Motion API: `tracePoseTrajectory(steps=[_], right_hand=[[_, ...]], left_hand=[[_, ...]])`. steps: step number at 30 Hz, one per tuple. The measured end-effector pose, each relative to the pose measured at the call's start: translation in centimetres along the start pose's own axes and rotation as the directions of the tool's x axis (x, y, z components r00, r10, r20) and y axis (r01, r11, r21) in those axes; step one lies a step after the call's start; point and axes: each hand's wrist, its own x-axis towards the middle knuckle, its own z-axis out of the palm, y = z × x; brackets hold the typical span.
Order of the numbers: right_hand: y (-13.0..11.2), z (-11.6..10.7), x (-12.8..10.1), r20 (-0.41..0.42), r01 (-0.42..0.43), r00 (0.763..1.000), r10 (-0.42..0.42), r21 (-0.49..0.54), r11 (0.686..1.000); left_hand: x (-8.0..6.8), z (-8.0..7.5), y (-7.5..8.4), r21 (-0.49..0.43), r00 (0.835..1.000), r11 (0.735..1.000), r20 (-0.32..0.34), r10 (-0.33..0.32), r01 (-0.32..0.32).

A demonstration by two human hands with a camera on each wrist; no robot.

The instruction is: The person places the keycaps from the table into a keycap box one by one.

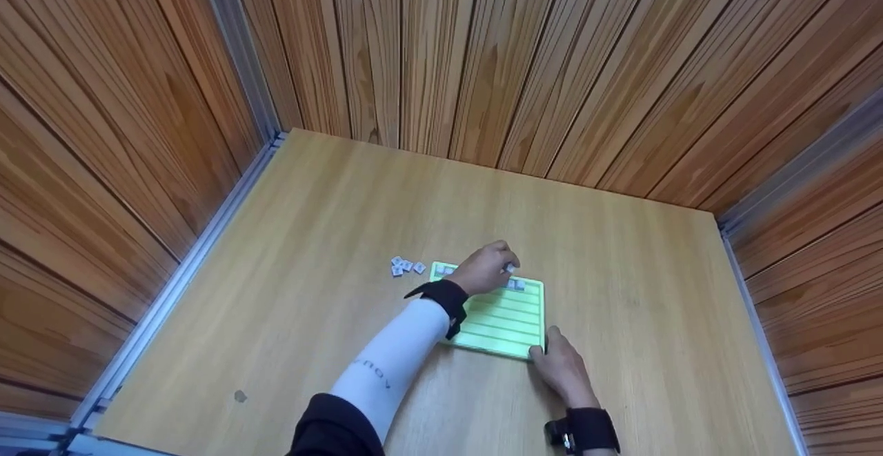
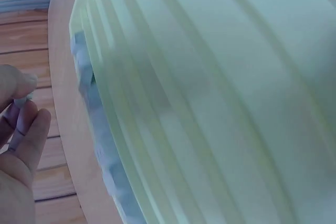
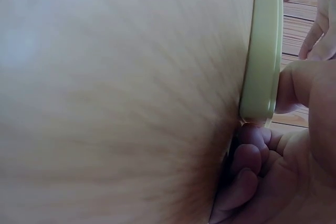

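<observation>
A light green ridged tray (image 1: pixel 500 321) lies on the table, with a row of small letter-like tiles (image 1: pixel 515 284) along its far edge. Over that far edge, my left hand (image 1: pixel 483 268) pinches one small pale tile (image 1: pixel 510 268) between thumb and fingertips. The left wrist view shows the pinched tile (image 2: pixel 22 99) mostly covered by the fingers, and the tile row (image 2: pixel 100 124) on the tray. My right hand (image 1: pixel 562 366) grips the tray's near right corner, its thumb on the rim and curled fingers against the side. The marks on the tiles are too small to read.
Several loose tiles (image 1: pixel 407 265) lie on the wooden table (image 1: pixel 310 290) just left of the tray. Wood-plank walls (image 1: pixel 441 56) enclose the table at the back and sides. A small dark spot (image 1: pixel 240 396) marks the table at the near left.
</observation>
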Motion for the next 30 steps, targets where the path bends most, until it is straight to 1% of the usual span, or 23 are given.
tracePoseTrajectory(steps=[5,10,12,14,17,20,25,30], right_hand=[[0.2,-0.1,-0.1,-0.018,0.032,0.999,-0.031,0.008,0.999],[0.1,-0.1,-0.3,-0.041,0.065,0.997,-0.064,0.005,0.998],[0.0,0.0,-0.3,-0.046,0.068,0.997,-0.068,0.007,0.998],[0.0,0.1,-0.3,-0.047,0.066,0.997,-0.065,0.011,0.998],[0.0,0.2,-0.3,-0.048,0.063,0.997,-0.063,0.005,0.998],[0.0,0.2,-0.2,-0.049,0.062,0.997,-0.061,0.006,0.998],[0.0,0.1,-0.3,-0.049,0.046,0.998,-0.045,0.021,0.999],[0.1,0.2,-0.4,-0.052,0.047,0.998,-0.046,0.029,0.998]], left_hand=[[0.9,1.0,1.2,0.039,1.000,0.999,-0.001,0.031,-0.031],[1.6,2.2,1.6,0.093,0.994,0.990,-0.028,0.110,-0.107],[1.8,2.7,1.6,0.115,0.992,0.986,-0.031,0.126,-0.121],[2.0,3.2,1.7,0.126,0.994,0.986,-0.016,0.111,-0.108],[2.2,3.7,1.9,0.120,0.996,0.989,0.015,0.086,-0.087],[2.3,4.0,2.0,0.114,0.997,0.991,0.032,0.066,-0.070],[2.5,4.4,2.2,0.129,0.998,0.990,0.038,0.044,-0.049],[2.6,4.9,2.1,0.141,0.998,0.989,0.029,0.046,-0.050]])
